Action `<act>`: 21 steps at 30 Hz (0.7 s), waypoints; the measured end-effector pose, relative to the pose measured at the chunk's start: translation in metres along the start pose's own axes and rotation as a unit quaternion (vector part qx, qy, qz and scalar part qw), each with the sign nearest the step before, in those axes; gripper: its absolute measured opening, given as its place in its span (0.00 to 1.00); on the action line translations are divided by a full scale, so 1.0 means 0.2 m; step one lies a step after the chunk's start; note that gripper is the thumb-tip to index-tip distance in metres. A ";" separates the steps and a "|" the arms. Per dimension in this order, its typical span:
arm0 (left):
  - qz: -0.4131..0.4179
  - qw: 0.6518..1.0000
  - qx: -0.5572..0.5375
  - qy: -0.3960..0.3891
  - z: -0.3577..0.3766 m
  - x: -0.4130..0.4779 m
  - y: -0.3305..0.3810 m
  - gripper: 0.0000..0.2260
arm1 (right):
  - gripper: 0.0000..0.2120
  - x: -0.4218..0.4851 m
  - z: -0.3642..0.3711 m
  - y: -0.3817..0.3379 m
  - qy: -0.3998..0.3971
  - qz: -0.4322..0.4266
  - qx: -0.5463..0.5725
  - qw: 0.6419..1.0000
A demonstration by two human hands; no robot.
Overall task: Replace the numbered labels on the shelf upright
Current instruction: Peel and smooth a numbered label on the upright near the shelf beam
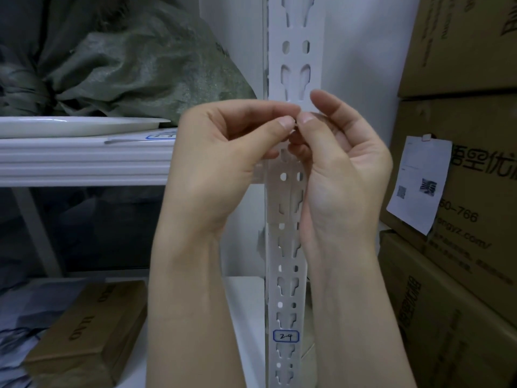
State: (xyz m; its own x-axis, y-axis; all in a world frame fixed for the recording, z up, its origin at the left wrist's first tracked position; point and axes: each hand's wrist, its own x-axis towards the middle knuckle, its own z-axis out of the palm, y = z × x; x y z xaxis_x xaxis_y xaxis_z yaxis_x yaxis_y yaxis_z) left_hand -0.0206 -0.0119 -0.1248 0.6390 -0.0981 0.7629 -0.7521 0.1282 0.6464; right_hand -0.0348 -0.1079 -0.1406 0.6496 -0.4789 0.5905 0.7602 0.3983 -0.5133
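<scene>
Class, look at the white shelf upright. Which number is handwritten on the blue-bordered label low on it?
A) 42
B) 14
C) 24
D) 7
C: the blue-bordered label, stuck low on the shelf upright, reads 24 in dark handwriting.

Label 24 (286, 336) low on upright (293, 51)

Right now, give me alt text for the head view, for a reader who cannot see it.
Two bare hands, left hand and right hand, meet fingertip to fingertip before a white perforated metal shelf upright; anything pinched is too small to see. Lower on it sits a blue-bordered white label reading 24; brown cardboard boxes stack at right.
</scene>
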 end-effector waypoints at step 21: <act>0.106 0.935 0.305 0.149 0.07 0.05 -0.09 0.20 | 0.11 0.03 -0.06 0.09 0.106 -0.107 -0.178 0.972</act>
State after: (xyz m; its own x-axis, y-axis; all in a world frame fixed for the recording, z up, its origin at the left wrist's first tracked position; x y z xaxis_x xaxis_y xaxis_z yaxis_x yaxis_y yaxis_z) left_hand -0.0039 -0.0288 -0.1285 0.4130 0.1561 0.8973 -0.7608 -0.4825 0.4341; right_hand -0.0182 -0.1131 -0.1535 0.4307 -0.6869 0.5854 0.8020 -0.0061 -0.5973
